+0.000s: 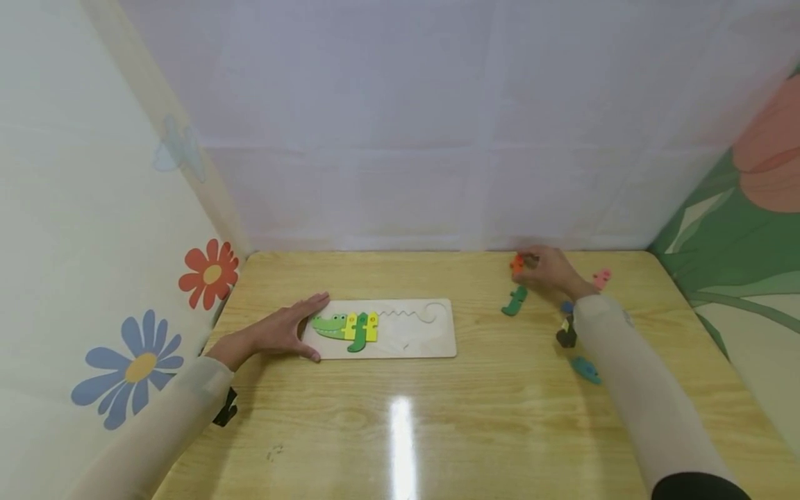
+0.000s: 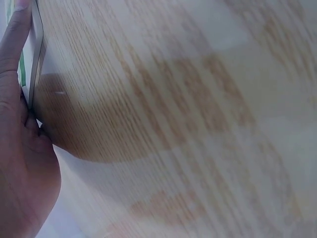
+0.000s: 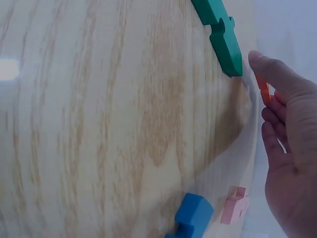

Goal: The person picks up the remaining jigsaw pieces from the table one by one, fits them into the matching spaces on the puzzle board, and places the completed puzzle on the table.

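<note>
A white wooden puzzle board [image 1: 431, 340] lies on the table, with a green crocodile head [image 1: 330, 326] and yellow and green body pieces [image 1: 359, 332] fitted in its left part. My left hand [image 1: 294, 326] spans the board's left end, fingers at the far corner, thumb at the near edge. At the table's back edge, my right hand [image 1: 546, 271] pinches an orange puzzle piece [image 1: 517, 264] between thumb and fingers. In the right wrist view, much of that orange piece [image 3: 264, 90] is hidden by the hand. Just nearer than it lies a green piece [image 1: 515, 301].
Around the right forearm lie a pink piece [image 1: 602, 278], a blue piece [image 1: 567, 307] partly hidden by the wrist, and a teal piece [image 1: 586, 369]. A pale cloth wall [image 1: 400, 173] rises behind the table [image 1: 312, 430], with printed flower panels at both sides.
</note>
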Action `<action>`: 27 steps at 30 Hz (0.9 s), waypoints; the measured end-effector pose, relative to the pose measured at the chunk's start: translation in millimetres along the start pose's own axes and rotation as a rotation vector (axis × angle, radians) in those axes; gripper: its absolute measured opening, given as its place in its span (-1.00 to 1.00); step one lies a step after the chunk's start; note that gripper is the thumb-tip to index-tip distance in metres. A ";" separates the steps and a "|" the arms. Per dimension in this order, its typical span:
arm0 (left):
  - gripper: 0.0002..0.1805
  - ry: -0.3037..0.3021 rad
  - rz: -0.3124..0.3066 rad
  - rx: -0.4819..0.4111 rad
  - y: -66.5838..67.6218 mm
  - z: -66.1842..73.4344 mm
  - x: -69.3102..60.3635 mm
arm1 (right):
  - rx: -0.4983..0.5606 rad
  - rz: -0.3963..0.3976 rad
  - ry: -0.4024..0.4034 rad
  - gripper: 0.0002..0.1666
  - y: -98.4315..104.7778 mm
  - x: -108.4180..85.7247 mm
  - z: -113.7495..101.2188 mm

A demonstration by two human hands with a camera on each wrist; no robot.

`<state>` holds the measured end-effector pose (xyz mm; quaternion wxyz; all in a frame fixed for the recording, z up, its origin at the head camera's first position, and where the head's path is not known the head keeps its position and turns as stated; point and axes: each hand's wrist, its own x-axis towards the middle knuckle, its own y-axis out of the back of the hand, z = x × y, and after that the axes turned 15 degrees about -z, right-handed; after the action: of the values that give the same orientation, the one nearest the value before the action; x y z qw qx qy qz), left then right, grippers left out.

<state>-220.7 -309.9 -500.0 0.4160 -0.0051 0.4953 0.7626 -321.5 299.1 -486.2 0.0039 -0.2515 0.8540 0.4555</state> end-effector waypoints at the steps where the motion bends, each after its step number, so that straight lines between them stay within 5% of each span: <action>1: 0.41 0.003 -0.001 -0.003 0.0 0.0 -0.2 | 0.008 0.003 -0.002 -0.16 0.1 0.2 0.0; 27: 0.40 -0.021 0.018 0.017 -0.1 -0.2 -0.9 | 0.057 0.012 0.008 -0.11 -0.7 -4.8 -12.6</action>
<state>-220.1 -310.5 -499.8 0.4142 0.0109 0.4973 0.7622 -314.1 291.0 -478.3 0.0051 -0.2480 0.8681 0.4300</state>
